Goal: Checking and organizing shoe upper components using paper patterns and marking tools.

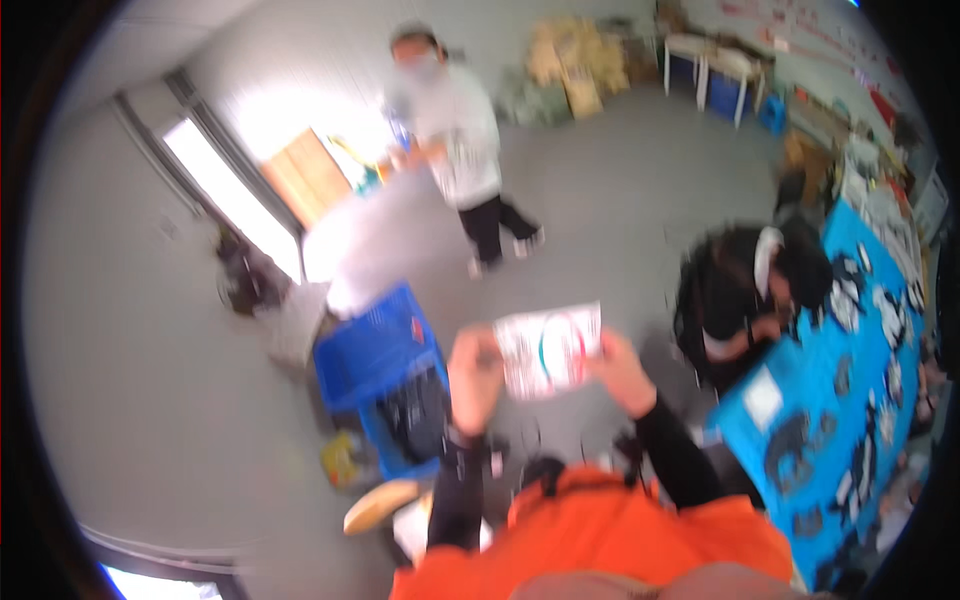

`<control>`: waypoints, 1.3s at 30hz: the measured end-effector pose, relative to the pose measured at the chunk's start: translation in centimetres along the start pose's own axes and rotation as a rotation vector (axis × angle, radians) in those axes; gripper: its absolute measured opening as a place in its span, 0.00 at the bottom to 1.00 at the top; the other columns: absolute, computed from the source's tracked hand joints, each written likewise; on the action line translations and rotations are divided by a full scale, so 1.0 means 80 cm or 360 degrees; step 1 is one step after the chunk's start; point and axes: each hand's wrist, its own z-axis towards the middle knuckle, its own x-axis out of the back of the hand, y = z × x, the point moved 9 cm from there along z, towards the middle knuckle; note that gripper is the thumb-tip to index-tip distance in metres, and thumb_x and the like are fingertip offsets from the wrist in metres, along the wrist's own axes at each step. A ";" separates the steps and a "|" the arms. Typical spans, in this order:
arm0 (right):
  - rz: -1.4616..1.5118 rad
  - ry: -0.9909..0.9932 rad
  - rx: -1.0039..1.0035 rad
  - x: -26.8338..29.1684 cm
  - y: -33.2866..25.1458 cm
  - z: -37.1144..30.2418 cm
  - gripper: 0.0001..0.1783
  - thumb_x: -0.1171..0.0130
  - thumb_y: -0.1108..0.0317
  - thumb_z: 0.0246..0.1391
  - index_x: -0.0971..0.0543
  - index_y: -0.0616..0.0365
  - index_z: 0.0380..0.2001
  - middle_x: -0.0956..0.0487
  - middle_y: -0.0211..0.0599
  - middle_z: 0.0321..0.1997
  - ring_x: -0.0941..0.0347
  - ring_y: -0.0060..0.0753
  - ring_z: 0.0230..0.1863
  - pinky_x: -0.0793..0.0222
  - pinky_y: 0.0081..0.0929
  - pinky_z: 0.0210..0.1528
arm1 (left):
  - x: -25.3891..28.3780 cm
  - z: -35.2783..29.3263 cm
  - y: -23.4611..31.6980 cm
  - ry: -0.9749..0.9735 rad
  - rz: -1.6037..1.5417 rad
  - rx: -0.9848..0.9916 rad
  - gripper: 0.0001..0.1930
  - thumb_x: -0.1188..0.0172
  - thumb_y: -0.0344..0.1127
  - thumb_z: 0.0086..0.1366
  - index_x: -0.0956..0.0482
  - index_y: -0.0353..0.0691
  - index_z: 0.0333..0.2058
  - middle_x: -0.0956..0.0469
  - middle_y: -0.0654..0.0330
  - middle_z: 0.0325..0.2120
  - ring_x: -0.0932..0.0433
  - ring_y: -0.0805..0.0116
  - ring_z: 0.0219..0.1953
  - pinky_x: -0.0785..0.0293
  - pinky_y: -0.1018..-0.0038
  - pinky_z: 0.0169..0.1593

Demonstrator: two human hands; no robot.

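A white rectangular packet or printed sheet (pixel 528 362) with red and green marks is held up in front of me; blur hides whether it is a bag or paper. My left hand (pixel 474 380) grips its left edge, thumb toward the middle. At its right edge my right hand (pixel 624 374) is closed on it too. Both forearms, in black sleeves, reach up from below, and the item hangs in the air above the grey floor.
To the left stand stacked blue crates (pixel 375 350), one with black plastic inside. A long blue-covered table (pixel 745 425) with black and white pieces runs along the right, where a person (pixel 740 290) bends over. Another person (pixel 460 130) stands farther off. Cardboard (pixel 575 55) is piled at the back.
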 end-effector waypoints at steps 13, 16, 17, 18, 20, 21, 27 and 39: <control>-0.0151 -0.0051 -0.0134 0.069 0.025 0.173 0.14 0.42 0.74 0.49 0.27 0.64 0.40 0.23 0.32 0.37 0.28 0.19 0.37 0.32 0.19 0.40 | 0.092 0.196 -0.019 0.0080 0.1599 0.0004 0.41 0.46 0.54 0.56 0.52 0.37 0.61 0.56 0.45 0.62 0.57 0.47 0.64 0.62 0.45 0.61; -0.0217 0.0000 -0.0141 0.080 0.033 0.208 0.13 0.42 0.74 0.48 0.27 0.63 0.40 0.23 0.31 0.37 0.27 0.19 0.36 0.31 0.20 0.40 | 0.098 0.212 -0.076 0.0095 0.1533 0.0158 0.42 0.46 0.54 0.56 0.53 0.37 0.61 0.57 0.45 0.62 0.58 0.47 0.64 0.61 0.45 0.60; -0.0206 0.0009 -0.0188 0.082 0.032 0.215 0.13 0.42 0.74 0.48 0.27 0.63 0.40 0.23 0.31 0.37 0.27 0.19 0.36 0.31 0.20 0.40 | 0.102 0.214 -0.097 0.0125 0.1470 0.0259 0.42 0.45 0.53 0.56 0.53 0.37 0.61 0.57 0.46 0.62 0.58 0.47 0.64 0.60 0.45 0.60; -0.0223 -0.0009 -0.0214 0.082 0.033 0.222 0.13 0.42 0.74 0.48 0.27 0.63 0.40 0.23 0.31 0.37 0.27 0.19 0.36 0.31 0.20 0.40 | 0.112 0.218 -0.112 0.0239 0.1525 0.0267 0.42 0.43 0.52 0.55 0.52 0.35 0.61 0.57 0.46 0.62 0.58 0.47 0.64 0.61 0.44 0.60; -0.0264 0.0030 -0.0294 0.089 0.038 0.238 0.14 0.42 0.75 0.48 0.27 0.63 0.40 0.23 0.31 0.37 0.27 0.19 0.36 0.31 0.20 0.40 | 0.107 0.210 -0.162 0.0106 0.1506 0.0521 0.42 0.43 0.51 0.55 0.52 0.35 0.60 0.56 0.46 0.62 0.58 0.47 0.64 0.61 0.44 0.60; -0.0279 0.0016 -0.0320 0.090 0.041 0.249 0.14 0.42 0.75 0.48 0.27 0.63 0.40 0.23 0.31 0.37 0.27 0.19 0.36 0.31 0.20 0.40 | 0.105 0.205 -0.188 -0.0027 0.1482 0.0735 0.42 0.42 0.51 0.54 0.51 0.34 0.60 0.56 0.46 0.62 0.59 0.48 0.64 0.61 0.44 0.60; -0.0422 0.0021 -0.0304 0.103 0.020 0.287 0.14 0.45 0.74 0.50 0.27 0.65 0.41 0.23 0.29 0.35 0.29 0.18 0.34 0.31 0.20 0.37 | 0.219 0.191 0.001 0.1591 0.1474 -0.0409 0.44 0.44 0.44 0.57 0.63 0.30 0.61 0.65 0.40 0.62 0.63 0.42 0.64 0.63 0.49 0.62; -0.0108 -0.0252 -0.0138 0.079 0.014 0.521 0.14 0.46 0.71 0.53 0.28 0.64 0.44 0.24 0.29 0.39 0.30 0.17 0.39 0.33 0.19 0.41 | 0.084 0.364 -0.147 0.0601 0.0508 0.0316 0.05 0.43 0.23 0.51 0.23 0.36 0.29 0.25 0.57 0.29 0.26 0.63 0.33 0.32 0.71 0.38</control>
